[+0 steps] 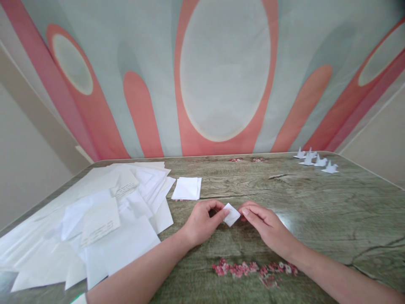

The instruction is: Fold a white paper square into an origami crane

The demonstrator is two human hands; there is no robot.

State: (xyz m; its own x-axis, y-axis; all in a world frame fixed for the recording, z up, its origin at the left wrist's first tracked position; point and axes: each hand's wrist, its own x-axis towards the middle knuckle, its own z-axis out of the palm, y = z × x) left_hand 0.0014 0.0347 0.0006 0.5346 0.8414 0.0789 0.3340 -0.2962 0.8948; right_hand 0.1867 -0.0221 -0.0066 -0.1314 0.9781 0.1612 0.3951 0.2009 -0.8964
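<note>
- Nearest of all, my left forearm [142, 270] and right forearm [344, 274] reach in from the lower edge; between them, pink blossoms [243, 269] show on the wood-grained surface [316, 198].
- Just beyond, the small white paper [232, 215] sits between my left hand [204, 219] and right hand [264, 221], turned like a diamond; whether it touches the surface, I cannot tell.
- My left thumb and fingers are closed on its left corner; my right fingers are drawn together at the right corner, though I cannot tell whether they pinch it or only rest against it.
- I judge the step in hand to be a fold, partway through, since the piece looks smaller than the squares in the stack [187, 188] beyond my left hand; the next move calls for a steady left hold, corners lined up and a firm press along the crease.
- Loose sheets [133, 249] spread to my left; five folded paper birds [330, 168] stand well apart, at the far right.
</note>
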